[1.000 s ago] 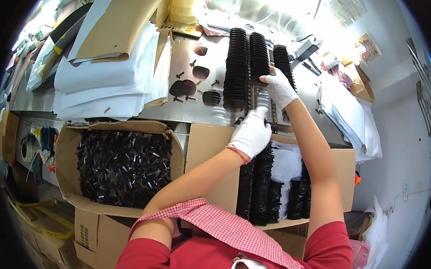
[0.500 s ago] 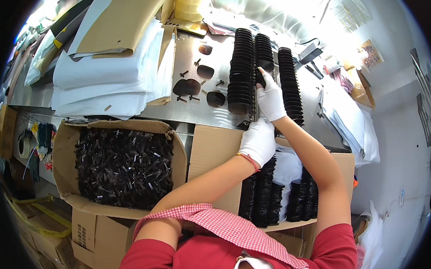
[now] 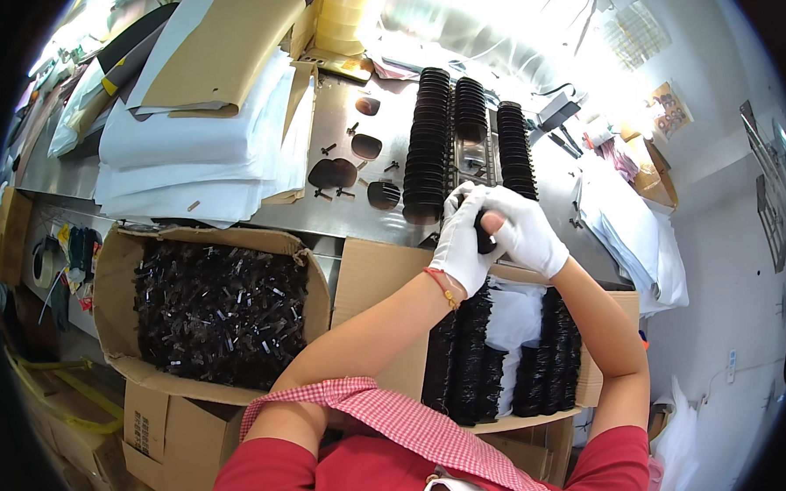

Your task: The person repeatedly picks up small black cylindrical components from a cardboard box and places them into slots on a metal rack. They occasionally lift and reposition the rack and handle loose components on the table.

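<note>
Both my hands wear white gloves and meet over the near edge of the metal bench. My left hand (image 3: 461, 247) and my right hand (image 3: 530, 237) are closed together around a dark lens (image 3: 484, 238), mostly covered by the fingers. My right thumb is bare and lies against it. Just beyond stands a rack (image 3: 451, 160) with a long row of dark lenses (image 3: 426, 147) on the left, a shorter row (image 3: 470, 110) in the middle and a narrow row (image 3: 515, 152) on the right.
Loose lenses (image 3: 332, 173) and small dark clips lie left of the rack. An open carton of black clips (image 3: 224, 301) stands at lower left. Below my hands, another carton (image 3: 377, 281) holds rows of black pieces (image 3: 472, 356). Paper stacks (image 3: 186, 132) flank the bench.
My right hand has drawn back from the middle row toward me, bringing a dark lens to my left hand. The hands are now side by side around it.
</note>
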The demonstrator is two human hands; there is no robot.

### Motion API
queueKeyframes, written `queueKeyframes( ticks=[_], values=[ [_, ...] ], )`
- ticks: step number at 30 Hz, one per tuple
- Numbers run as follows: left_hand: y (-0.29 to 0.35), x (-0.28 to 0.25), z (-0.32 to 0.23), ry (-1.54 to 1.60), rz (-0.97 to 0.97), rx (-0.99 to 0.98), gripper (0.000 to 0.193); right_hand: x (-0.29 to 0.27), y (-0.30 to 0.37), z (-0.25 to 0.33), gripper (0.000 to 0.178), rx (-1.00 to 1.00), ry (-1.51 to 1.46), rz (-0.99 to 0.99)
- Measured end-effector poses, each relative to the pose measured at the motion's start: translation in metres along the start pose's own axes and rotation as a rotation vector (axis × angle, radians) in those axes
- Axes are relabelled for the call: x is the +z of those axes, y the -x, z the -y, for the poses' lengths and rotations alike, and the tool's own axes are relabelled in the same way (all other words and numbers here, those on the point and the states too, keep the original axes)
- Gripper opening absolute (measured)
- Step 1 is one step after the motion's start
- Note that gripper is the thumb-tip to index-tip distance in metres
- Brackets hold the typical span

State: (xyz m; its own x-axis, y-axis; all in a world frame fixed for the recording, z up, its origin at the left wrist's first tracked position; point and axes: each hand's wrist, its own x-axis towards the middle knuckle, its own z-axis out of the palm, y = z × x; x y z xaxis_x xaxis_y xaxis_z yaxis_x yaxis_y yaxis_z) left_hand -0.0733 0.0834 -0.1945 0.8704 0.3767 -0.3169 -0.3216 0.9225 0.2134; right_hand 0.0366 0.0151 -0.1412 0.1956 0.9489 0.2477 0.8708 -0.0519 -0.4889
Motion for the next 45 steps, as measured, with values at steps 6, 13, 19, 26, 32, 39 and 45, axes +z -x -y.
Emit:
queueKeyframes(
  ticks=[6, 13, 19, 26, 32, 39, 45],
  values=[
    [-0.024, -0.029, 0.015, -0.911, 0.081, 0.205, 0.014, 0.004, -0.078, -0.089, 0.067, 0.484, -0.431, -0.288],
    [-0.011, -0.024, 0.011, -1.817, 0.147, 0.186, 0.038, 0.012, -0.117, -0.15, 0.079, 0.491, -1.021, 0.114],
    [-0.016, -0.028, 0.007, -1.844, 0.24, 0.176, 0.032, 0.047, -0.106, -0.128, 0.061, 0.239, -0.257, -0.224],
    [-0.016, -0.032, 0.011, -1.785, 0.245, 0.278, 0.035, 0.042, -0.112, -0.123, 0.056, -0.183, 0.435, -0.167],
    [-0.007, 0.004, -0.009, -0.351, 0.038, -0.103, 0.059, -0.003, -0.057, -0.054, 0.044, 0.148, 0.037, -0.273],
    [-0.013, 0.01, -0.008, 0.001, -0.057, -0.041, 0.023, -0.027, -0.034, -0.044, 0.051, 0.17, -0.214, 0.163],
    [-0.007, -0.017, 0.004, -0.929, 0.033, 0.081, 0.013, -0.002, -0.138, -0.159, 0.08, 0.552, -0.528, -0.191]
  ],
)
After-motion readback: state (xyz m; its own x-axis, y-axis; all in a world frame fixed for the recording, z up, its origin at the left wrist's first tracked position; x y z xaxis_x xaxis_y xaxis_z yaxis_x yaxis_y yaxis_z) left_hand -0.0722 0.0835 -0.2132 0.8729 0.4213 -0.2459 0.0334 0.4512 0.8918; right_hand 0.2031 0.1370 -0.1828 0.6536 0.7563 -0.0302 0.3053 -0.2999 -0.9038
